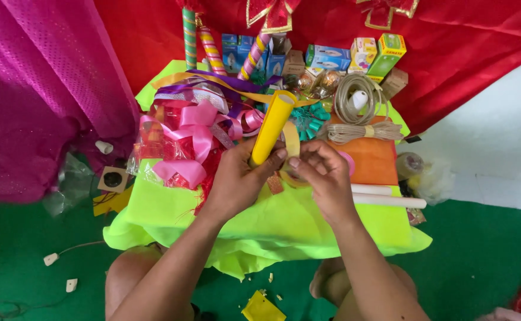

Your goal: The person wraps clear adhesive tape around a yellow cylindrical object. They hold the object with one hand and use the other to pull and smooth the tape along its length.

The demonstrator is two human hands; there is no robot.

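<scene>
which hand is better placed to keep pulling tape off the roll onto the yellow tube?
Right, probably. The right hand already pinches the tape roll and its yellow strip beside the tube's lower end. The left hand is wrapped around the yellow tube, steadying it tilted over the neon green cloth.

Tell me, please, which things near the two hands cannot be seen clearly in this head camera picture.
- Head view: the lower end of the yellow roll is hidden inside the left hand.
- Head view: what the right hand pinches is covered by its fingers; only a yellow strip shows above them.
- Head view: the small boxes at the back are too small to identify.
</scene>
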